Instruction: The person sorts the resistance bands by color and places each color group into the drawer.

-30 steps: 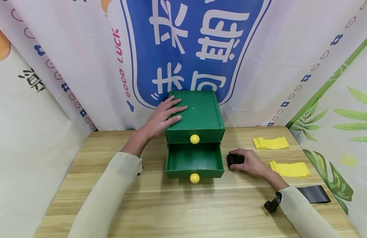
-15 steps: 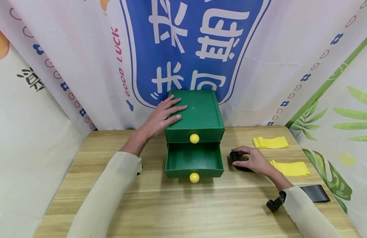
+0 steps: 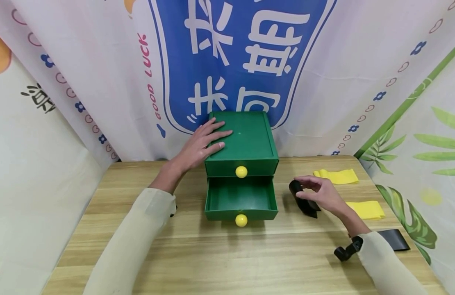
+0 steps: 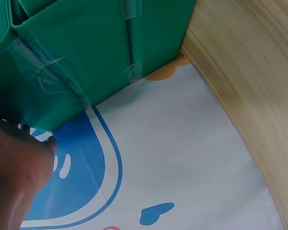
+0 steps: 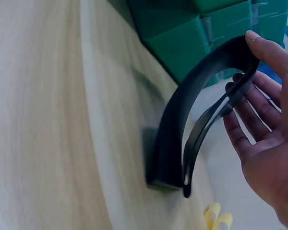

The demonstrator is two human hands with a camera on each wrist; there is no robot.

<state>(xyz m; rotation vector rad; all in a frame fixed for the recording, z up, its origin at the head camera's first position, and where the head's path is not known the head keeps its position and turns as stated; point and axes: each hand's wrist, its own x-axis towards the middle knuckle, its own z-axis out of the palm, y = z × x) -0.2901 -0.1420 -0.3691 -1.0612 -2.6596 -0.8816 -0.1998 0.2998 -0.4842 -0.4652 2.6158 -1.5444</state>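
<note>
My left hand (image 3: 199, 148) lies with spread fingers on the top left of a small green drawer cabinet (image 3: 249, 137). Its lower drawer (image 3: 242, 215), with a yellow knob, is pulled out and holds nothing; the upper one is closed. To the right of the cabinet, my right hand (image 3: 325, 196) pinches a folded black resistance band (image 3: 304, 203) by its upper end between thumb and fingers. In the right wrist view the band (image 5: 175, 120) hangs in a curved loop, its lower end close over the table. The left wrist view shows the cabinet's taped side (image 4: 86, 57) and part of my left hand (image 4: 21, 165).
Two folded yellow bands, a rear one (image 3: 338, 176) and a nearer one (image 3: 367, 209), lie at the right of the wooden table (image 3: 227, 258). Another black band (image 3: 395, 239) lies near the right edge, partly behind my sleeve. A printed curtain (image 3: 316, 110) hangs behind the cabinet.
My right hand has moved right and slightly away, tilting the black band up so that more of its length shows. My left hand and the cabinet have stayed in place.
</note>
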